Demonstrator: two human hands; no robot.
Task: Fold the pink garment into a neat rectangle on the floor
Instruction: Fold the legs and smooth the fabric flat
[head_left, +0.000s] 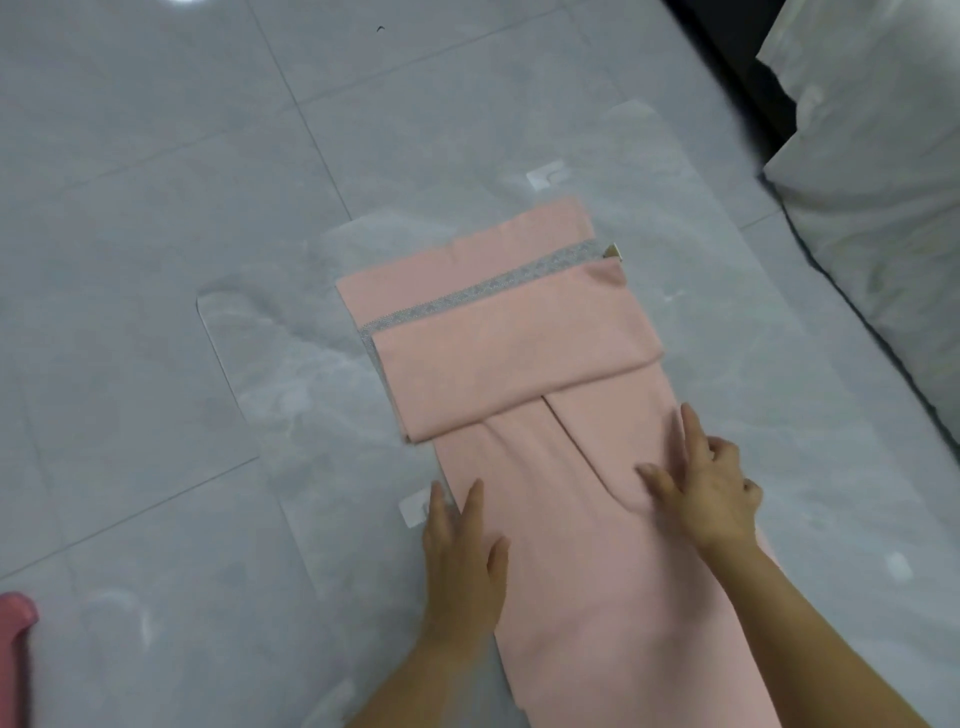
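Observation:
The pink garment (519, 364) lies lengthwise on a clear plastic sheet on the grey tiled floor. Its far end is folded back toward me into a thick band, with a grey patterned strip (483, 293) showing across it. The near part runs as a long narrow panel down to the bottom edge. My left hand (462, 556) rests flat on the panel's left edge, fingers spread. My right hand (701, 483) presses flat on the right side of the panel, just below the folded band. Neither hand grips the cloth.
The clear plastic sheet (291, 374) spreads under and around the garment. White bagged bundles (872, 197) are stacked along the right. A darker pink item (15, 649) pokes in at the bottom left corner. Grey tiles (130, 182) extend to the left and far side.

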